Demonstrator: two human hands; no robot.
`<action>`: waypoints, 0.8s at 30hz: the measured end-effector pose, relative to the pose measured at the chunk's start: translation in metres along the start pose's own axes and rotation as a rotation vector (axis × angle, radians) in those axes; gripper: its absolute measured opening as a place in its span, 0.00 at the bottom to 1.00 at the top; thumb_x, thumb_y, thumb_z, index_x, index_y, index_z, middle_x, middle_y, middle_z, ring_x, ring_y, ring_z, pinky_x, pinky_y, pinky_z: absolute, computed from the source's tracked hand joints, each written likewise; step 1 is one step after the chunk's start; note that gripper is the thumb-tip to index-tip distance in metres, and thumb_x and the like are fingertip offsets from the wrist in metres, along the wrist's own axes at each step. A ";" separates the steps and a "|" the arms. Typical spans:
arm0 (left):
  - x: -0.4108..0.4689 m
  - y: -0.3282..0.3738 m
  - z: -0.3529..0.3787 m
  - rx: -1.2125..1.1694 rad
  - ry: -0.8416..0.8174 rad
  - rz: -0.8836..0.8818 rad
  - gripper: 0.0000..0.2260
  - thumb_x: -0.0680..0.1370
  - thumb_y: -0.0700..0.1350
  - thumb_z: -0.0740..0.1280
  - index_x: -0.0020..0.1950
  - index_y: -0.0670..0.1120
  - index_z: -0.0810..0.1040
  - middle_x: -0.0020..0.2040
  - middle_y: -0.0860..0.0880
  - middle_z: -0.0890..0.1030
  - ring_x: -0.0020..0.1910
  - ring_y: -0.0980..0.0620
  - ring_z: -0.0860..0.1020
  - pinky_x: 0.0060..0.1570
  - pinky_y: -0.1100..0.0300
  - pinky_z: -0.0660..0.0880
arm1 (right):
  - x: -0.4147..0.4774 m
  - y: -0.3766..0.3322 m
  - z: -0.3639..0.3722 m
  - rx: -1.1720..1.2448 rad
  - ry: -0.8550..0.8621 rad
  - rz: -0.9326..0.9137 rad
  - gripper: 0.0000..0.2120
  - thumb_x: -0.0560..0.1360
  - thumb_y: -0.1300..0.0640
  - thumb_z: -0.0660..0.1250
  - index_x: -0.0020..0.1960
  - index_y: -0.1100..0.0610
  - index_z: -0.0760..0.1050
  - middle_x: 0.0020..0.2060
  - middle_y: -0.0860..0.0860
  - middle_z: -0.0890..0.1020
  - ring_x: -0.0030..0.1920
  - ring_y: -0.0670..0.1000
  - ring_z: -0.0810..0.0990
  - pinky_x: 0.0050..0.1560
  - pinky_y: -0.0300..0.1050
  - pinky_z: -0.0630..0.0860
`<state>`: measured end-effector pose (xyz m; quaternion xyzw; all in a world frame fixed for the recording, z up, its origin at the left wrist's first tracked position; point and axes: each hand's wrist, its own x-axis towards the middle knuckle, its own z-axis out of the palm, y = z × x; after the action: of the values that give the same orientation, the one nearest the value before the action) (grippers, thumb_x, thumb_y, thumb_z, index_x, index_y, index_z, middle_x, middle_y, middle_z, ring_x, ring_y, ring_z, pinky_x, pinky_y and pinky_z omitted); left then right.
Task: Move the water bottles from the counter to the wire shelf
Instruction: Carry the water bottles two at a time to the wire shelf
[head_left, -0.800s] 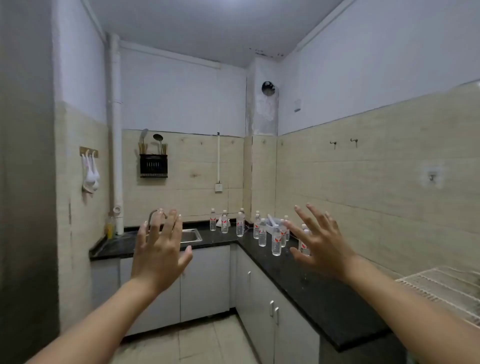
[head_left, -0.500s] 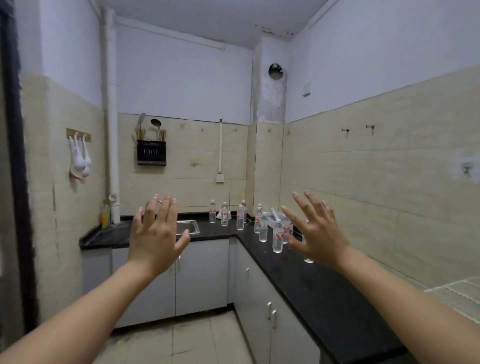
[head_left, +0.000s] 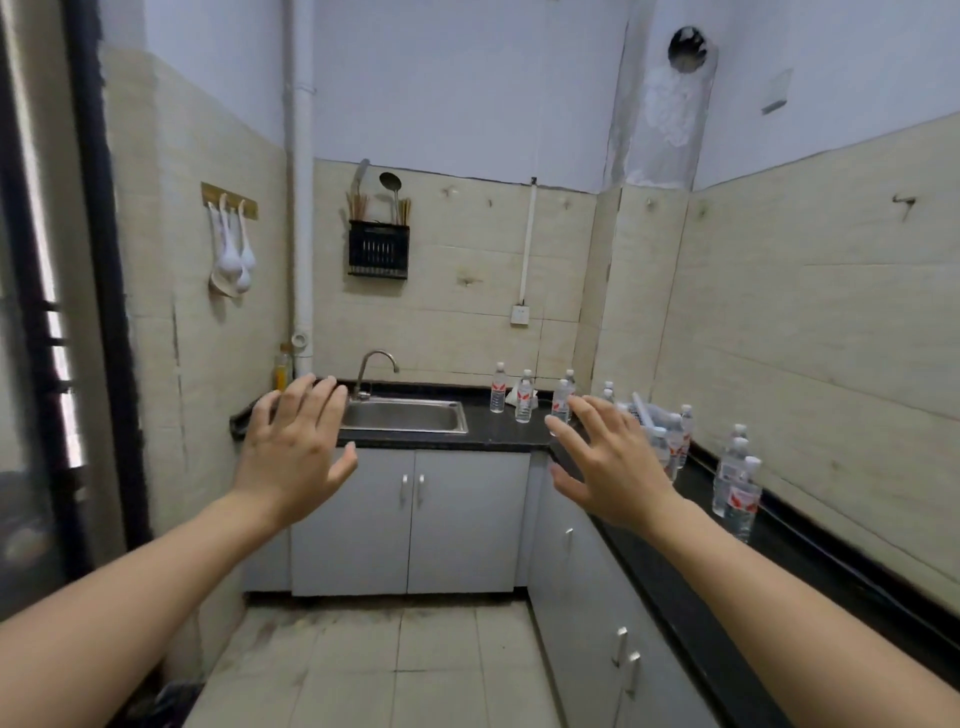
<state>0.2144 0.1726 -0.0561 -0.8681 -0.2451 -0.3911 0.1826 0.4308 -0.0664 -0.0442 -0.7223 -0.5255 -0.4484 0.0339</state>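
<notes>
Both hands are hanging in mid-air in front of the person, holding nothing. The left hand (head_left: 292, 447) is spread flat, fingers straight. The right hand (head_left: 609, 467) is splayed wide, fingers pointing at the bottles, so it is likely the one reaching first.

The clear plastic water bottles with red-and-white labels (head_left: 524, 399) are all standing upright on the black stone L-shaped counter (head_left: 498, 434):
- A few are lining the back edge, between the stainless steel sink (head_left: 405, 415) and the inner corner.
- A cluster is sitting just past the inner corner, partly hidden behind the right hand, so no exact count.
- A nearer pair (head_left: 740, 491) is standing by the wall edge of the right run, closest to the person.

No bottle is touching either hand. The wire shelf is not showing in this view.

Judgement: the approach is underway and the transfer has not started. The wide spread suits wrapping a bottle body. The nearer pair looks like the easiest first pick, one per hand. The bottles are tall and narrow and standing close together, so a careless reach is risking knocking neighbours over.
</notes>
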 end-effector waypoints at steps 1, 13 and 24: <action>0.011 -0.006 0.011 -0.020 -0.004 -0.019 0.27 0.68 0.53 0.54 0.58 0.37 0.74 0.56 0.38 0.80 0.60 0.42 0.69 0.55 0.46 0.69 | 0.012 0.003 0.010 -0.011 0.020 -0.004 0.22 0.68 0.45 0.59 0.56 0.57 0.73 0.52 0.59 0.80 0.54 0.58 0.75 0.45 0.53 0.79; 0.092 -0.045 0.184 -0.118 -0.055 -0.076 0.26 0.68 0.53 0.55 0.57 0.38 0.76 0.56 0.40 0.80 0.59 0.46 0.66 0.51 0.47 0.74 | 0.091 0.014 0.183 -0.046 -0.076 0.069 0.23 0.67 0.44 0.56 0.51 0.56 0.80 0.50 0.58 0.82 0.57 0.55 0.68 0.49 0.53 0.77; 0.210 -0.091 0.337 -0.093 -0.102 -0.039 0.25 0.68 0.52 0.55 0.57 0.38 0.76 0.56 0.40 0.81 0.59 0.46 0.67 0.51 0.45 0.75 | 0.203 0.030 0.370 0.075 -0.116 0.086 0.21 0.67 0.44 0.58 0.50 0.54 0.79 0.50 0.55 0.82 0.55 0.55 0.76 0.48 0.48 0.78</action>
<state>0.4820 0.4771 -0.0951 -0.8895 -0.2528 -0.3607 0.1216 0.6897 0.2609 -0.1130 -0.7671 -0.5115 -0.3840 0.0498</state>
